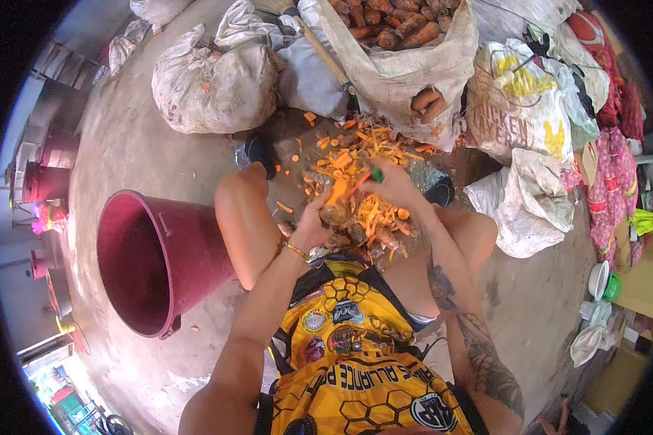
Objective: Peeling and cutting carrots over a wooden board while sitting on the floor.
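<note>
My left hand is closed around a partly peeled carrot, whose unpeeled thick end lies towards me. Close on its right, my right hand grips a small tool with green and red on its handle; motion blur hides what kind it is. Below and in front of both hands a heap of orange carrot peelings and pieces lies on the floor between my legs. Several soil-covered carrots lie at the near side of the heap.
A large white woven sack of unpeeled carrots stands ahead, with a long wooden handle leaning beside it. Filled sacks stand at its left, and a printed sack at its right. A dark red plastic bin lies tipped at my left.
</note>
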Tool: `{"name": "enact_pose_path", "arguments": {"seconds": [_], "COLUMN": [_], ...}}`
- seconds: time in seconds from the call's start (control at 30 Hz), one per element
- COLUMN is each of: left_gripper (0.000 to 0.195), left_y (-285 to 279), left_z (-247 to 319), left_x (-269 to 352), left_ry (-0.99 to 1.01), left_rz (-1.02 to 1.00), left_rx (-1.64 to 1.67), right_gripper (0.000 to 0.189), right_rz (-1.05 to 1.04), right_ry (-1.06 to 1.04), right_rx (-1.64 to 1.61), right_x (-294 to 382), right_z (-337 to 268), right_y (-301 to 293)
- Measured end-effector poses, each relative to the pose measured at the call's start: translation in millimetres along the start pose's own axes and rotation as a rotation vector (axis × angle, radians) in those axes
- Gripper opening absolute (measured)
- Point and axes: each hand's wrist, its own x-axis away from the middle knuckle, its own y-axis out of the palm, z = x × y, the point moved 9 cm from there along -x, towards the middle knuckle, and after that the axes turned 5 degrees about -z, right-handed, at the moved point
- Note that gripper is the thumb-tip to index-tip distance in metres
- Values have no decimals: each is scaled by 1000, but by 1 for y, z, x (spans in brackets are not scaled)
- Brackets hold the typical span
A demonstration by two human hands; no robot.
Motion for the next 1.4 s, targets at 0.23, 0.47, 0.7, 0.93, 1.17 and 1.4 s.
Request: {"name": "enact_pose_path", "arguments": {"seconds": [0.23,0.47,0.7,0.93,1.17,1.4], "left_gripper": [46,46,44,49,43,41], "left_y": [14,21,16,30,17,7], "left_z": [-6,-6,-10,-5,3,14], "left_x": [6,6,6,21,2,5], "left_ry": [-86,-53,-84,-113,26,135], "left_rz": [-184,-37,-95,-118,-129,-27], "left_rx": [-14,-36,104,0,-1,41], "right_gripper": [56,73,50,42,51,63], "right_rz": [254,-2,86,161,284,-139], "right_ry": [215,100,17,88,-23,0], "right_rx": [21,121,-59,-88,252,484], "right_x": [-10,3,-3,-12,8,16], "right_z": [38,31,17,38,4,-12], "right_y": [-58,-4,-26,-53,-44,9]}}
